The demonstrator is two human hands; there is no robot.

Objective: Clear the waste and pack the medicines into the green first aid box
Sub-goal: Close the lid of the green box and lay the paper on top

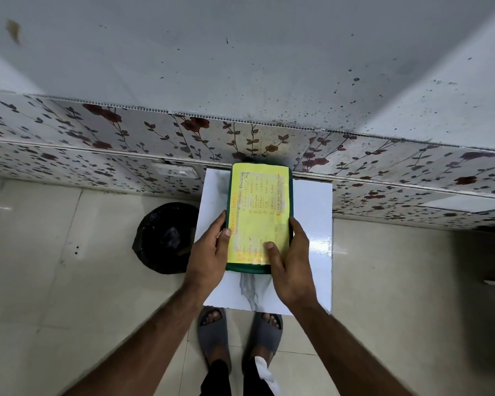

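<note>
The green first aid box (259, 215) lies closed on a small white marble-patterned table (312, 224), its lid covered by a yellow sheet with orange handwriting. My left hand (209, 252) grips the box's near left edge, thumb on the lid. My right hand (290, 258) holds the near right side, with the thumb pressed on the yellow sheet. No medicines or loose waste show on the table.
A bin lined with a black bag (166, 238) stands on the tiled floor just left of the table. A floral-tiled wall (126, 138) rises right behind the table. My feet in grey sandals (240, 335) are under the table's near edge.
</note>
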